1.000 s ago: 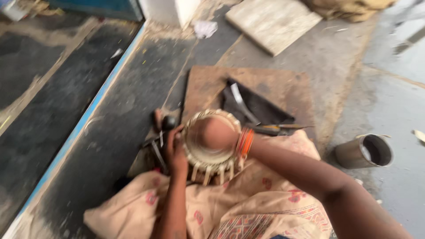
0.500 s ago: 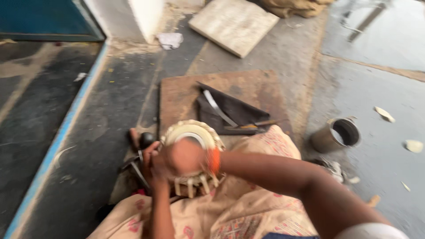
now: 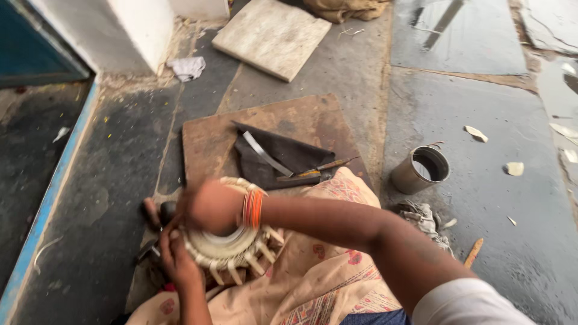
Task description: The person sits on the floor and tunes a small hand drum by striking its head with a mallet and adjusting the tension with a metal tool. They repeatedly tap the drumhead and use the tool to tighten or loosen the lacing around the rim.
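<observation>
1. The right hand (image 3: 211, 206) lies on top of the small drum (image 3: 232, 251), its fingers curled down over the pale drumhead; motion blur hides whether they press flat or pinch anything, so I cannot tell. Orange bangles (image 3: 253, 207) ring its wrist.
2. The left hand (image 3: 179, 260) cups the drum's near-left side, its fingers (image 3: 170, 241) bent against the laced rim and touching it.
3. The drum sits between the two hands, tilted, resting on the person's lap over a beige printed cloth (image 3: 313, 283). Pale pegs and lacing ring its body just below the right fingers.
4. Just left of the left fingers, dark-handled tools (image 3: 158, 212) lie on the floor, partly hidden.
5. Beyond the right fingers, a brown board (image 3: 211, 138) lies flat on the floor. On it rests a dark cloth (image 3: 289, 153) carrying a curved metal blade (image 3: 265, 153) and a slim tool with a yellowish handle (image 3: 319, 168).
6. Well to the right of both hands stands an open metal can (image 3: 420, 170), upright on the grey stone floor (image 3: 469, 108).
7. Farther off, past the board, lie a pale stone slab (image 3: 271, 36) and a crumpled white rag (image 3: 186, 67).
</observation>
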